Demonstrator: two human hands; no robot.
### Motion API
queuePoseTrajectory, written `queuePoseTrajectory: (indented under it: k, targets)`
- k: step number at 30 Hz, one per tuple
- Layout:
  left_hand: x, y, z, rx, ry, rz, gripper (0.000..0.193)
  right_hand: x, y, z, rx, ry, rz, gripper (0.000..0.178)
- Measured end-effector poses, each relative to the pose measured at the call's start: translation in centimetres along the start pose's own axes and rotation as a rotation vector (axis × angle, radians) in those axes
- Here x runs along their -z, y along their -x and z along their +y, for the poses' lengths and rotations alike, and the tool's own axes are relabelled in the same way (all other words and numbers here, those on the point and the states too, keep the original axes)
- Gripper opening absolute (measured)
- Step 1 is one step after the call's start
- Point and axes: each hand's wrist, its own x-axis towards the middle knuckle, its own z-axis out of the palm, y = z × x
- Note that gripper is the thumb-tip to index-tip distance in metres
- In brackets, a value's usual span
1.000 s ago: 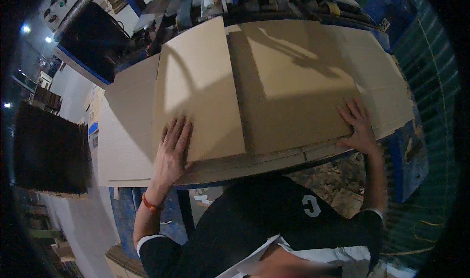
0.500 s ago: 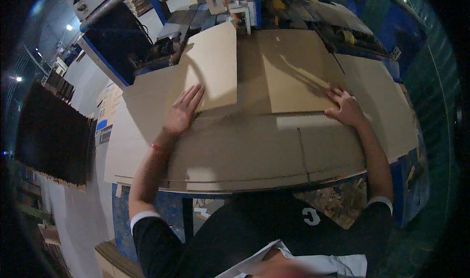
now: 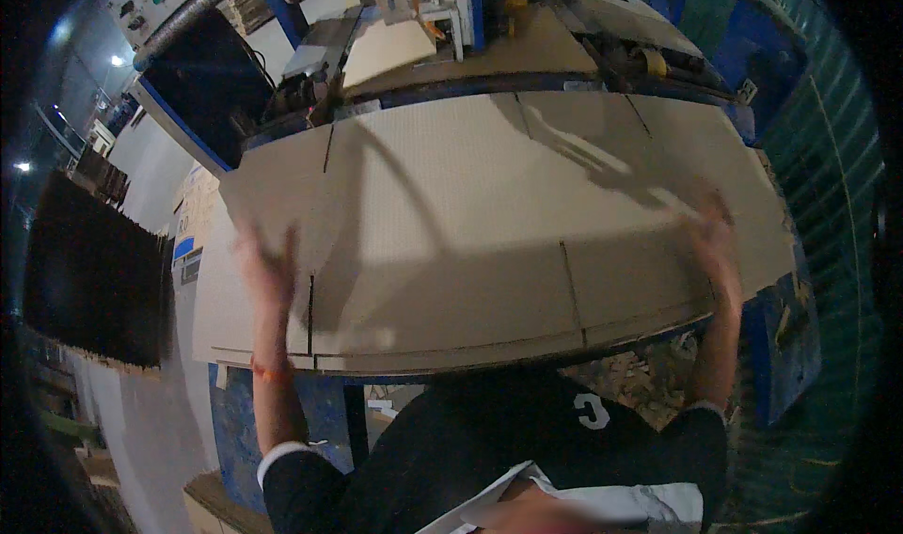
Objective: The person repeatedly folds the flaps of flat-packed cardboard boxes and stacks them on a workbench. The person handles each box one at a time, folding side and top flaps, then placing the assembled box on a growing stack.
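A wide sheet of slotted brown cardboard [image 3: 451,205] lies across the work surface in front of me, with edges of further sheets showing under its near side. Over its left part is my left hand [image 3: 267,263], blurred, its fingers apart and nothing in them. My right hand [image 3: 712,238] is over the right part, also smeared by motion; its fingers look spread and free. Whether either hand touches the sheet I cannot tell. Beyond the far edge, another cardboard piece rests in the machine, its pale flap [image 3: 388,52] raised at the left and a darker panel [image 3: 527,47] to the right.
A blue-framed machine with a metal roller bar [image 3: 198,15] spans the far side. A control panel [image 3: 155,2] with buttons sits at upper left. A tall dark stack of cardboard [image 3: 89,270] stands on the floor to the left. Green corrugated sheeting [image 3: 828,252] lines the right.
The upper cardboard piece has slid away from me into the machine, uncovering the slotted sheet. Both hands have come off it; the left moved left and nearer, the right slightly outward and nearer.
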Motion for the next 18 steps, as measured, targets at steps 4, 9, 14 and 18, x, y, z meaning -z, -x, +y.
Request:
queuePoseTrajectory:
  k: [4, 9, 14, 18]
  targets:
    - [5.3, 8.4, -6.0, 0.462, -0.181, 0.197, 0.069, 2.4, 6.1, 9.6, -0.471, 0.752, 0.130, 0.065]
    - [5.1, 11.6, -7.1, 0.525, -0.100, 0.091, 0.073, 1.1, 6.9, 14.7, -0.481, 0.599, 0.064, 0.068]
    - [7.8, 6.9, -2.6, 0.605, 0.404, 0.525, 0.063, 0.1, 5.6, 13.6, -0.596, 0.333, 0.574, 0.058]
    - [10.0, 4.0, -0.8, 0.443, 0.549, 0.851, 0.059, 1.0, 3.8, 16.4, -0.275, -0.811, 1.043, 0.045]
